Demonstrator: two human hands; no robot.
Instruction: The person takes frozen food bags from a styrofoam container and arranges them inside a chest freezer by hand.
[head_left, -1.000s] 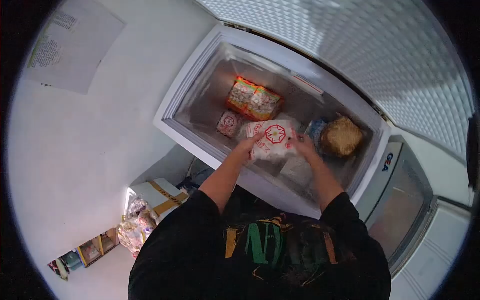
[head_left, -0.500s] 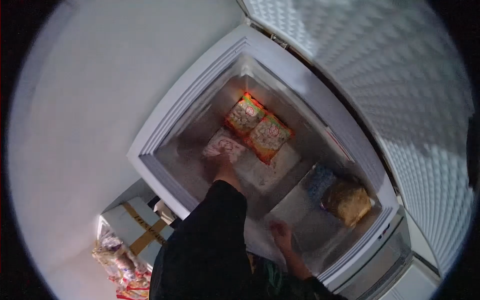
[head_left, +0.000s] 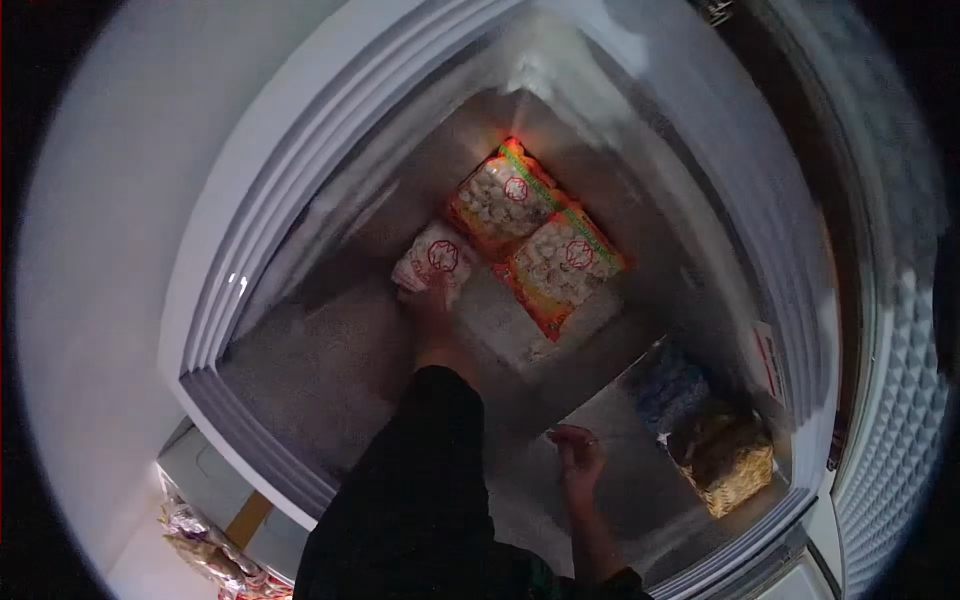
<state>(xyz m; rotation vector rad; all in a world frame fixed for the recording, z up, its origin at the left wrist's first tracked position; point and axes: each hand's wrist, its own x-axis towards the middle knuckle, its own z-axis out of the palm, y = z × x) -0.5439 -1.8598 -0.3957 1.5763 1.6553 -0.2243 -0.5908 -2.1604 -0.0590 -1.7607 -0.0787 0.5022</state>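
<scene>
Deep in the chest freezer, my left hand (head_left: pixel 430 310) reaches to a white bag with a red emblem (head_left: pixel 437 255); its fingers overlap the bag's lower edge and are dim, so I cannot tell whether they grip it. Two orange-edged bags of pale pieces (head_left: pixel 560 260) lie just right of the white bag. My right hand (head_left: pixel 578 455) hangs over the raised step inside the freezer, fingers bent and apart, holding nothing. A blue bag (head_left: pixel 672 388) and a golden-brown package (head_left: pixel 730 465) rest to its right.
The freezer's pale rim (head_left: pixel 235 220) surrounds both arms. Its open textured lid (head_left: pixel 905 440) stands at the right. Outside the rim at lower left are a taped box (head_left: pixel 210 475) and shiny packets (head_left: pixel 205 545).
The view has moved closer into the freezer. The white bag, earlier between both hands, now lies beside the orange-edged bags with my left hand at it. My right hand has come away from it.
</scene>
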